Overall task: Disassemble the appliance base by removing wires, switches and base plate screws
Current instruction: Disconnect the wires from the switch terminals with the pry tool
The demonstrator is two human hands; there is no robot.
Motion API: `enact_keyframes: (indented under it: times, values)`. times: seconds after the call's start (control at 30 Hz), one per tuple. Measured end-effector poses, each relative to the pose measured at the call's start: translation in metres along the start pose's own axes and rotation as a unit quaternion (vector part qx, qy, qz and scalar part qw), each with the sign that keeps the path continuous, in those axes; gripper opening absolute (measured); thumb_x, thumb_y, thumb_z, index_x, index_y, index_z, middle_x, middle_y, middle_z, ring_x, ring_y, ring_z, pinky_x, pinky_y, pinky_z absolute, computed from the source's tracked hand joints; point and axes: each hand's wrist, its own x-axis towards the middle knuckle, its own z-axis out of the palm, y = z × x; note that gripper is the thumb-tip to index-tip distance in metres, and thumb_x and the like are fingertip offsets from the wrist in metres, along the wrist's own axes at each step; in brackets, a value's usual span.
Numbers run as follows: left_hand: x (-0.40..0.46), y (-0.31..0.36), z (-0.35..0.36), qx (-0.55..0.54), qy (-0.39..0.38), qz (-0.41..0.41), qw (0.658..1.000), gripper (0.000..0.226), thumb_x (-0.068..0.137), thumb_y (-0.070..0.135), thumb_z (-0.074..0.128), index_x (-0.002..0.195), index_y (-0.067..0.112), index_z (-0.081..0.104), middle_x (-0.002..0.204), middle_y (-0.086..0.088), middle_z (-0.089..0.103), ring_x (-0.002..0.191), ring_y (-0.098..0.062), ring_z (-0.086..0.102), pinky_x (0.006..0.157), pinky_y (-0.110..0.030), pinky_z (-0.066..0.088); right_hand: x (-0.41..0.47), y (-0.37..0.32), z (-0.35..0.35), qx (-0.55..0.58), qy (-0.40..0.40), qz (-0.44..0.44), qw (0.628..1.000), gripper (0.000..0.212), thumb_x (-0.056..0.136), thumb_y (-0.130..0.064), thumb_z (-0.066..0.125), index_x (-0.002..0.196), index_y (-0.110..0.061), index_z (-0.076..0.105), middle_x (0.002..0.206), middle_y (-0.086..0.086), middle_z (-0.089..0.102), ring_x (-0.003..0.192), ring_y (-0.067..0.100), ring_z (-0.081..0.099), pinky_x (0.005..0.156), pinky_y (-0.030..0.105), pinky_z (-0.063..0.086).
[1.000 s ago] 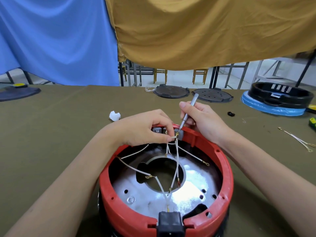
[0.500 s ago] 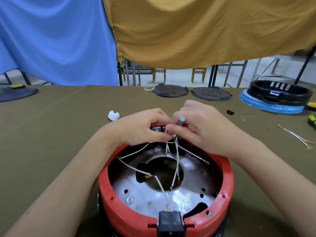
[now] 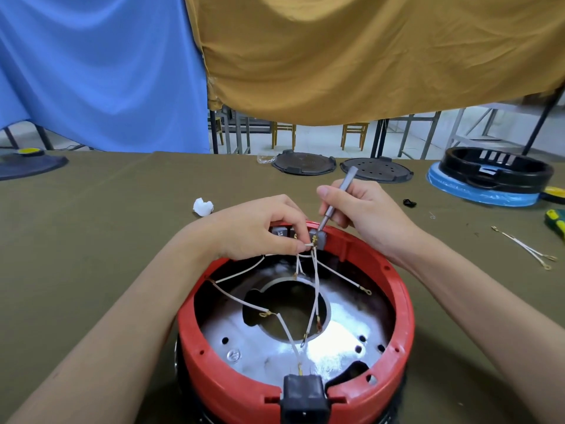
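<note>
The red appliance base [image 3: 397, 304] lies open side up in front of me, with a shiny metal plate [image 3: 345, 319] inside and a black power socket [image 3: 304, 396] at its near rim. Several white wires [image 3: 312, 304] hang across the inside from a grey switch block [image 3: 319, 238] on the far rim. My left hand [image 3: 256, 231] pinches a white wire end right at that block. My right hand [image 3: 363, 209] grips a thin grey screwdriver [image 3: 336, 200], whose tip touches the block's top.
On the olive table cloth lie a white crumpled scrap [image 3: 202, 206], two dark round plates [image 3: 305, 163] at the far edge, a black ring on a blue disc [image 3: 489, 179], loose white wires [image 3: 526, 247] and a yellow-green tool [image 3: 556, 220] at the right.
My right hand has lifted and drawn back from the huddle over the switch, so the screwdriver stands tilted up again with its tip on the block. The left hand keeps its pinch.
</note>
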Motion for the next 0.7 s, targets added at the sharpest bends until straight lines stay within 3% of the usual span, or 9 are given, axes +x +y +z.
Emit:
enact_keyframes:
  times: [0.27, 0.4, 0.5, 0.57, 0.7]
  values:
    - [-0.001, 0.000, 0.000, -0.008, -0.002, -0.009, 1.000, 0.006, 0.089, 0.034, 0.071, 0.086, 0.040, 0.072, 0.122, 0.016, 0.053, 0.112, 0.001, 0.055, 0.107, -0.033, 0.039, 0.004, 0.004, 0.005, 0.026, 0.017, 0.076, 0.997, 0.036, 0.100, -0.033, 0.057, 0.071, -0.013, 0.064, 0.050, -0.004, 0.046, 0.045, 0.009, 0.037, 0.047, 0.017, 0.034]
    - [0.000, 0.001, 0.000, -0.004, 0.000, -0.009, 1.000, 0.005, 0.089, 0.036, 0.071, 0.088, 0.040, 0.071, 0.123, 0.016, 0.053, 0.112, 0.001, 0.054, 0.107, -0.034, 0.038, -0.009, -0.003, -0.003, -0.076, 0.009, -0.055, 0.996, 0.033, 0.101, -0.030, 0.056, 0.076, -0.011, 0.065, 0.064, 0.006, 0.060, 0.058, 0.014, 0.053, 0.062, 0.026, 0.043]
    - [0.000, 0.000, 0.000, 0.004, 0.006, -0.010, 1.000, 0.004, 0.089, 0.036, 0.071, 0.090, 0.040, 0.071, 0.120, 0.015, 0.053, 0.109, -0.001, 0.055, 0.106, -0.036, 0.039, -0.022, -0.013, -0.009, -0.250, -0.032, -0.153, 0.955, 0.026, 0.099, -0.036, 0.057, 0.081, -0.020, 0.066, 0.069, -0.005, 0.063, 0.072, 0.009, 0.057, 0.065, 0.020, 0.041]
    - [0.001, 0.000, 0.001, 0.004, 0.009, -0.009, 1.000, 0.004, 0.089, 0.035, 0.071, 0.090, 0.038, 0.071, 0.119, 0.013, 0.054, 0.109, -0.005, 0.056, 0.105, -0.039, 0.040, -0.027, -0.019, -0.010, -0.312, -0.058, -0.161, 0.935, 0.025, 0.097, -0.041, 0.055, 0.085, -0.023, 0.066, 0.070, -0.010, 0.061, 0.080, 0.007, 0.054, 0.069, 0.023, 0.041]
    - [0.000, 0.001, 0.001, -0.001, 0.009, -0.012, 1.000, 0.005, 0.089, 0.034, 0.071, 0.088, 0.040, 0.070, 0.119, 0.013, 0.054, 0.109, -0.007, 0.057, 0.104, -0.040, 0.042, -0.028, -0.028, -0.012, -0.330, -0.079, -0.142, 0.930, 0.019, 0.093, -0.040, 0.061, 0.083, -0.026, 0.069, 0.075, -0.015, 0.062, 0.083, 0.003, 0.054, 0.076, 0.030, 0.044]
